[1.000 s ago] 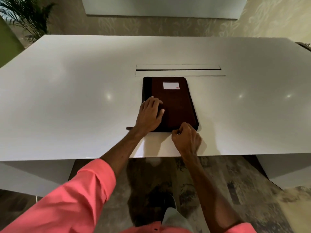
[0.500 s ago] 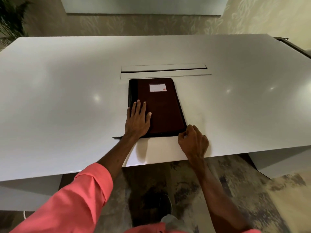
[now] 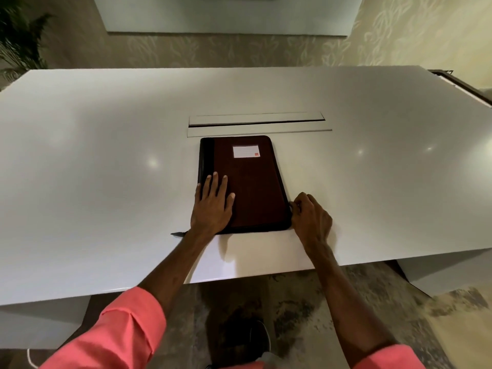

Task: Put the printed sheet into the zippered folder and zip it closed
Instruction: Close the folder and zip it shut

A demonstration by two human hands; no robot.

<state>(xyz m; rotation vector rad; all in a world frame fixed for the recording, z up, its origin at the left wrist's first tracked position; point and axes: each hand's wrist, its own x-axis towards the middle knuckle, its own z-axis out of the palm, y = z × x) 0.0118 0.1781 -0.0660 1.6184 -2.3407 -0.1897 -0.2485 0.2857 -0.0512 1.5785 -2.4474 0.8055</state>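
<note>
A dark brown zippered folder (image 3: 253, 187) with a black spine and a small white label lies closed on the white table (image 3: 93, 169), near its front edge. My left hand (image 3: 213, 206) rests flat on the folder's lower left part, fingers spread. At the folder's right edge, a little above its near right corner, my right hand (image 3: 310, 217) is pinched shut on the zipper pull. The printed sheet is not visible. A short dark zipper tail (image 3: 177, 233) sticks out left of my left wrist.
A long cable slot with a flap (image 3: 257, 123) is set into the table just behind the folder. A potted plant (image 3: 18, 41) stands at the far left. A dark frame edge (image 3: 458, 86) shows at the table's right end. My shoe is on the patterned floor below.
My right hand has moved from the folder's near edge, round the near right corner, and up along the right side. My left hand has flattened and stays pressing on the folder.
</note>
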